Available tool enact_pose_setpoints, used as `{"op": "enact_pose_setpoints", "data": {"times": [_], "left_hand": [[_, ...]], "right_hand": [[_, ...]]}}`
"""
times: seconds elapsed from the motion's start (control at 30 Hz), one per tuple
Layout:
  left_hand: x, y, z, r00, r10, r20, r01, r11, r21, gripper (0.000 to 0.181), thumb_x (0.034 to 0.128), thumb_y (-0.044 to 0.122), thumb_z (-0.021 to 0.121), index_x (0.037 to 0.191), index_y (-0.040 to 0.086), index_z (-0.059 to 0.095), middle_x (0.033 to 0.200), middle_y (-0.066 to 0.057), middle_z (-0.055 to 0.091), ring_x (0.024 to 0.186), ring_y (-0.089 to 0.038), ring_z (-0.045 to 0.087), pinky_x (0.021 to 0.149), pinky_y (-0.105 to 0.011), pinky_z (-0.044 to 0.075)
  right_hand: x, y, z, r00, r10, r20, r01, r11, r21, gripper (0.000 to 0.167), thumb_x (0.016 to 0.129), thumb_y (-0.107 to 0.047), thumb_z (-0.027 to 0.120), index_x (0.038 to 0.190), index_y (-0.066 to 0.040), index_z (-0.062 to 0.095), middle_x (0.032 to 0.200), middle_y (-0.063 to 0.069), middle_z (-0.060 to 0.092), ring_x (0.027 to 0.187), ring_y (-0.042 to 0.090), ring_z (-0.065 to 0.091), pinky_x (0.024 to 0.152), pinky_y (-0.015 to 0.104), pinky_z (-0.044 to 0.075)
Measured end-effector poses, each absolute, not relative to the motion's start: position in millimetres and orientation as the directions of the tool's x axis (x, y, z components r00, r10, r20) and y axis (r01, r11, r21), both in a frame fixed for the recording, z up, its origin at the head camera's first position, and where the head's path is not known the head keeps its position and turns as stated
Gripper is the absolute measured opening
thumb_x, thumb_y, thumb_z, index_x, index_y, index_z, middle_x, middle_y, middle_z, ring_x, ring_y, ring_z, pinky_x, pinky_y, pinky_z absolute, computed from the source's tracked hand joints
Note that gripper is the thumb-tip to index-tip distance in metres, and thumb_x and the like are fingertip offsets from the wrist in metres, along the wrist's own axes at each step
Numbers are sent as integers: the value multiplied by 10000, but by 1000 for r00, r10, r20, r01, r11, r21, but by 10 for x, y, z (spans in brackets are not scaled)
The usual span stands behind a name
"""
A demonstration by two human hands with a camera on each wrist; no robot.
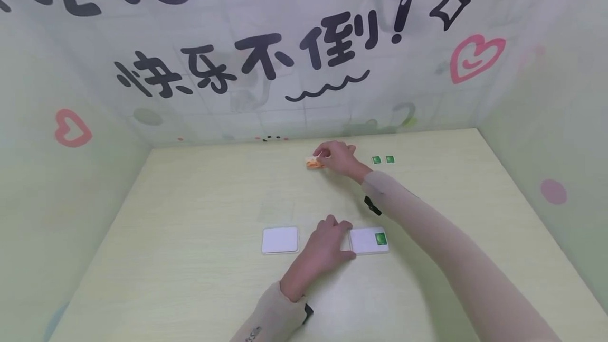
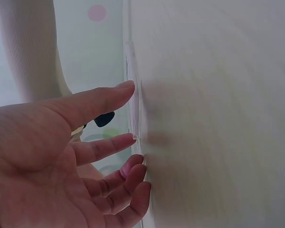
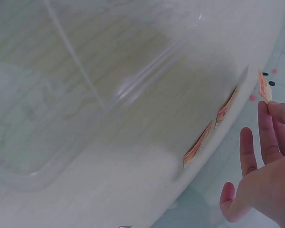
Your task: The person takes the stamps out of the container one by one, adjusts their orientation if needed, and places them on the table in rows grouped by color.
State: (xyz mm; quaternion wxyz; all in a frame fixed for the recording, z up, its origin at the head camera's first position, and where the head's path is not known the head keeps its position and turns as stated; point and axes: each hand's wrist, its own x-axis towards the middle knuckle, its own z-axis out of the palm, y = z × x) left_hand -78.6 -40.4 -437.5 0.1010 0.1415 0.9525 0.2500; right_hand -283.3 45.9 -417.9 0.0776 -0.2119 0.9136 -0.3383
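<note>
In the head view, my right hand [image 1: 336,157] is at the back of the table, beside small orange-and-white pieces [image 1: 312,163]. Its thumb and fingers pinch a similar thin piece [image 3: 264,88], clear in the right wrist view, where two more pieces [image 3: 198,145] lie on the table. My left hand [image 1: 325,247] is at the left end of a flat white card [image 1: 363,241], thumb and index finger at its two left corners. A small green square [image 1: 381,239] sits on that card's right end. The left wrist view shows the card [image 2: 135,107] edge-on.
Another flat white card [image 1: 280,240] lies left of my left hand. Two small green squares [image 1: 383,160] lie at the back right. A faint transparent thing [image 1: 276,210] sits in the middle; a clear plastic surface [image 3: 104,107] fills much of the right wrist view. Printed walls enclose the table.
</note>
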Motion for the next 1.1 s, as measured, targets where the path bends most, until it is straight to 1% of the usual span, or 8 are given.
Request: {"op": "enact_pose_setpoints", "data": {"times": [0.37,0.6,0.9,1.1], "left_hand": [[-790,-390,-4363,-941,318,-119,222,842,492,583,845,210,903,1349,38,667,1050,-97,554,910,-211,501,766,-305,454],[-780,-394,-4364,-943,312,-116,218,842,493,583,841,209,904,1346,41,666,1050,-96,551,909,-209,491,763,-299,446],[-778,-395,-4368,-944,311,-115,216,841,496,571,837,208,905,1333,41,676,1042,-92,553,906,-210,492,757,-304,448],[-781,-398,-4379,-944,311,-111,216,837,503,567,836,205,906,1330,43,680,1043,-92,554,911,-212,493,759,-307,450]], "right_hand": [[-2901,390,-4205,-903,-429,-21,-317,699,-641,189,1016,-110,679,1180,-84,767,1091,97,775,1071,278,672,1087,592,219],[-2935,338,-4215,-899,-436,-34,-316,701,-640,182,1016,-104,675,1171,-83,768,1057,86,772,1050,266,662,1118,622,190],[-2973,304,-4263,-896,-444,-33,-319,692,-648,172,1000,-101,699,1147,-78,783,1063,96,783,1078,281,664,1123,639,185],[-2991,303,-4292,-889,-457,-15,-338,679,-652,151,1001,-120,709,1115,-73,794,1045,103,789,1095,292,667,1101,639,195]]}}
